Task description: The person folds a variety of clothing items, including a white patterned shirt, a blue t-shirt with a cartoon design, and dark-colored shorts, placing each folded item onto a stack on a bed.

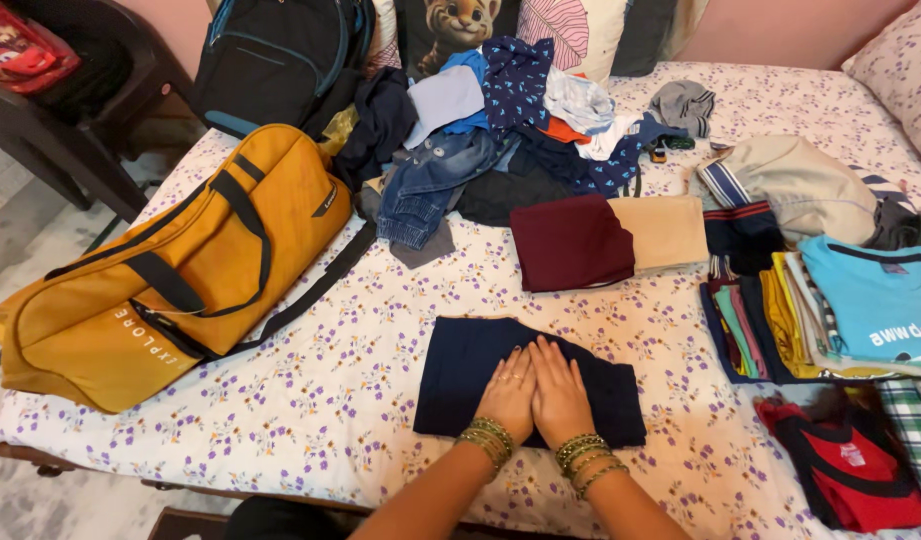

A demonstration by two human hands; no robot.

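Presently, left hand (508,394) and right hand (558,392) pressed flat, side by side, on folded navy garment (470,372), lower centre | risk: fold may shift under uneven pressure.

A yellow duffel bag (170,270) lay on the floral-sheeted bed (310,410) beside a heap of unfolded clothes (500,130), with folded maroon (570,243) and beige (662,232) garments and stacked shirts (830,320) to the right.

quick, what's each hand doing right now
Left hand: open, flat on the folded navy garment.
Right hand: open, flat on the same garment.
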